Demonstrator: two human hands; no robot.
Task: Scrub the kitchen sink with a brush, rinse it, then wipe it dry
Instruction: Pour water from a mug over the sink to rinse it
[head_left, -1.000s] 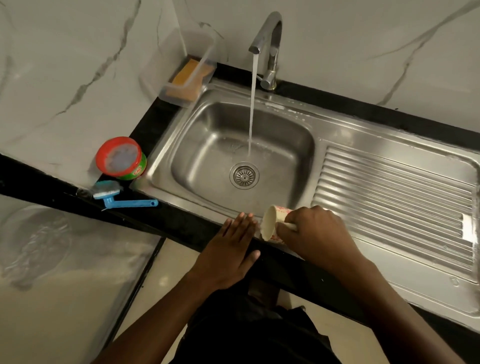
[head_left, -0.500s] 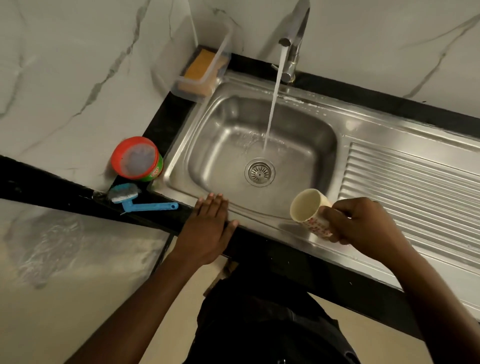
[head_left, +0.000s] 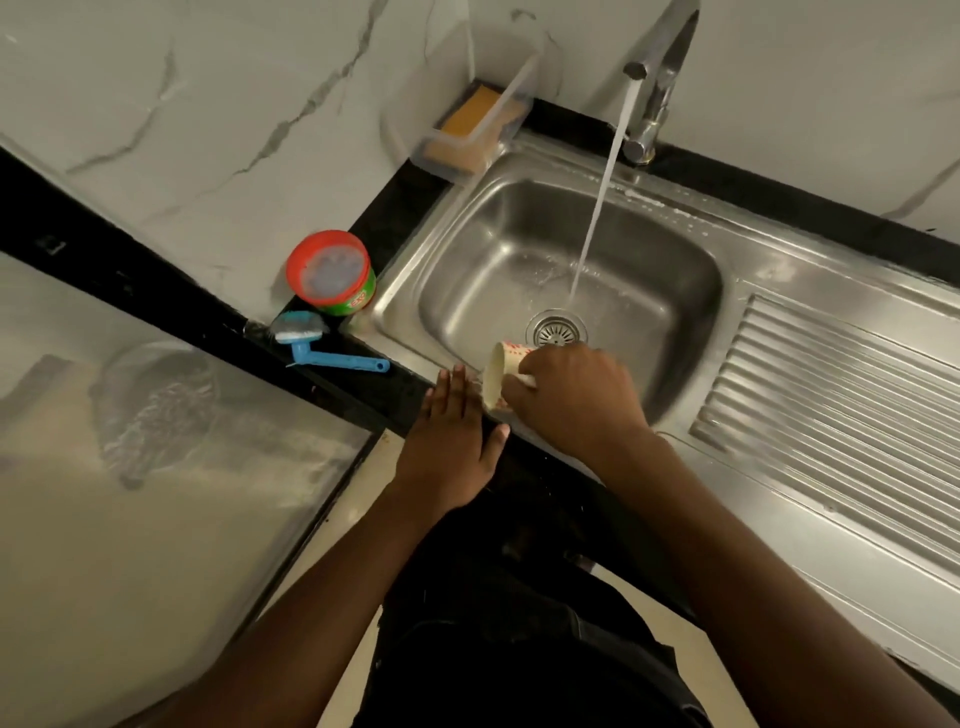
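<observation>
- Head view: the stainless-steel sink (head_left: 467, 270) is a wet, shiny rectangular basin with rounded corners and a round slotted drain (head_left: 556, 328) in its floor. Its long axis runs left to right, with a ribbed steel drainboard (head_left: 831, 395) joined on its right.
- A thin stream of water (head_left: 597, 208) slants down from the chrome tap (head_left: 654, 88) at the back rim and lands just behind the drain.
- Over the basin's near edge the right hand (head_left: 576, 395) grips a cream cup with red print (head_left: 498, 374) — fingers curled round its body, mouth tipped to the left.
- The left hand (head_left: 452, 441) lies flat on the front rim just beside the cup's mouth, fingers straight and close together.
- The blue plastic brush with pale bristles (head_left: 332, 359) lies on the black counter (head_left: 384, 228) left of the sink — head to the left, handle pointing right toward the left hand's fingertips, near them but apart.
- Behind the brush stands a red-lidded green tub (head_left: 332, 273).
- At the sink's far left corner a clear plastic box (head_left: 457, 156) holds an orange sponge (head_left: 475, 111).
</observation>
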